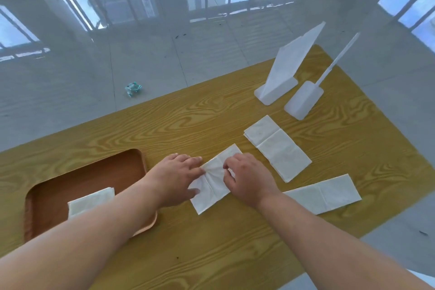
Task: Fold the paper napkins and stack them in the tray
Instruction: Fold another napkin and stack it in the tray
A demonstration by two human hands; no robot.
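Napkins are what I am watching, and the one being worked (213, 186) lies on the table (235, 242) just right of the tray (82, 172), with both hands on it. My left hand (175, 178) lies flat and spread, fingers pressing the paper's left edge; my right hand (249, 178) is curled, fingertips pinching the paper near its middle crease, which has already puckered. I judge that pucker the main risk: thin paper pulled against a pinned edge could tear or fold crooked. One folded napkin (90, 201) sits in the tray, partly hidden under my left forearm, which could drag it askew. Two unfolded napkins wait to the right of the tray, one farther back (277, 148) and one nearer (324, 193), and a right-arm sweep could shift the nearer one.
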